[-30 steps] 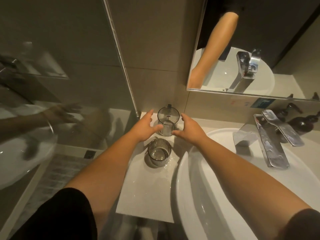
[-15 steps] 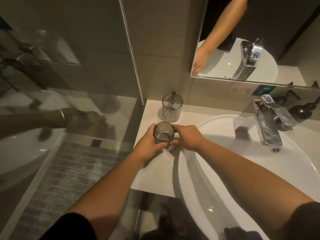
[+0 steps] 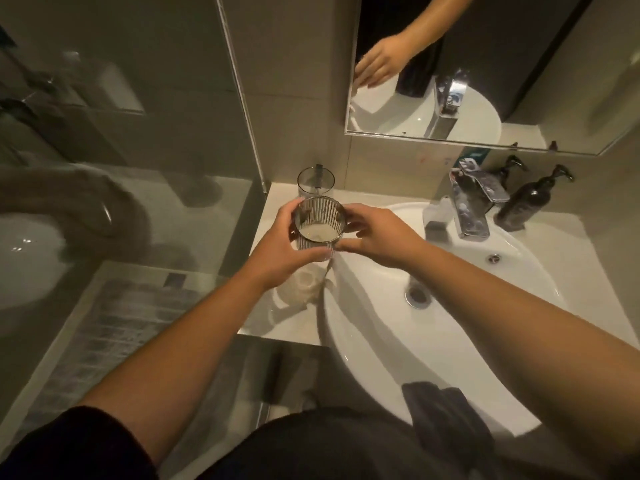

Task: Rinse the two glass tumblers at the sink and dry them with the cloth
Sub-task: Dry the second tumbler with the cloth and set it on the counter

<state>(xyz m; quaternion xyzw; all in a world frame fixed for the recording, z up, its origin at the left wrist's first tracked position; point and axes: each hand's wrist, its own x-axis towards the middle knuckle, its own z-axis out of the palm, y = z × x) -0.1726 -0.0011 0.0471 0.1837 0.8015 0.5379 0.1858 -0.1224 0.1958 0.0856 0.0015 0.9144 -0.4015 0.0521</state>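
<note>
A ribbed glass tumbler (image 3: pixel 318 221) is lifted off the counter, held between both hands at the sink's left rim. My left hand (image 3: pixel 277 251) wraps its left side and base. My right hand (image 3: pixel 375 235) touches its right side with spread fingers. A second tumbler (image 3: pixel 316 181), clear with a dark stem showing in or behind it, stands upright on the white counter (image 3: pixel 277 317) against the back wall. A dark cloth (image 3: pixel 445 420) hangs over the near rim of the white sink (image 3: pixel 450 341).
A chrome faucet (image 3: pixel 472 206) rises at the back of the basin, with two dark pump bottles (image 3: pixel 530 199) to its right. The drain (image 3: pixel 418 295) sits mid-basin. A mirror (image 3: pixel 467 64) hangs above. A glass shower panel (image 3: pixel 121 168) borders the counter on the left.
The ribbed tumbler has been raised from the counter and is higher and closer to the camera. A wet patch shows on the counter below it. The clear tumbler has stayed put.
</note>
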